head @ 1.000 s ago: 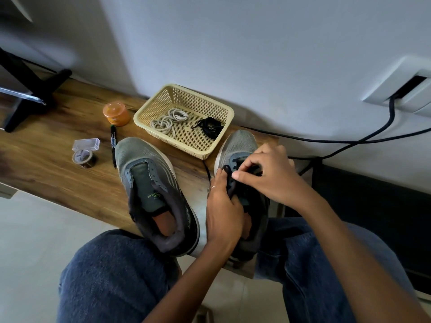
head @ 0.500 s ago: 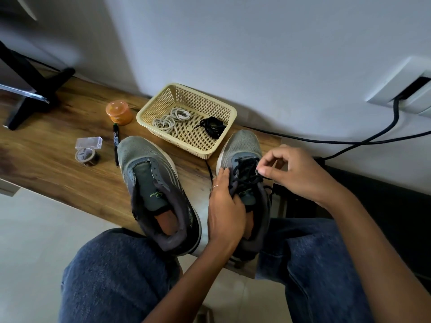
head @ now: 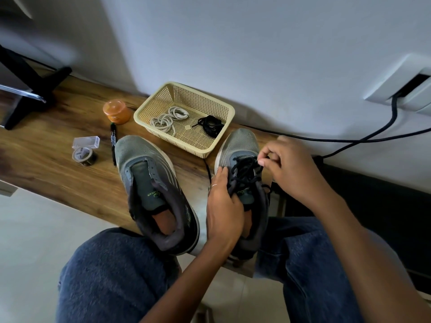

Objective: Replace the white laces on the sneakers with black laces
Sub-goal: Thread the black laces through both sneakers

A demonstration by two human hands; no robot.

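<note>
Two grey sneakers rest on the wooden table, heels toward me. The left sneaker [head: 149, 183] has no lace in its eyelets. The right sneaker [head: 242, 145] carries a black lace [head: 243, 170] threaded through its front eyelets. My left hand [head: 224, 206] grips this shoe's left side and tongue. My right hand [head: 286, 164] pinches the black lace at the shoe's right edge. A loose lace end [head: 207, 170] hangs down left of the shoe. In the beige basket [head: 149, 113] lie coiled white laces [head: 168, 118] and a bundled black lace [head: 211, 124].
An orange jar [head: 116, 111], a black marker [head: 113, 141] and a tape roll with a clear box [head: 85, 151] lie left of the shoes. A black stand foot [head: 35, 89] sits far left. Black cables [head: 349, 138] run along the wall at right.
My right hand has moved from over the shoe's tongue out to its right side, drawing the black lace with it. My left hand stays on the shoe.
</note>
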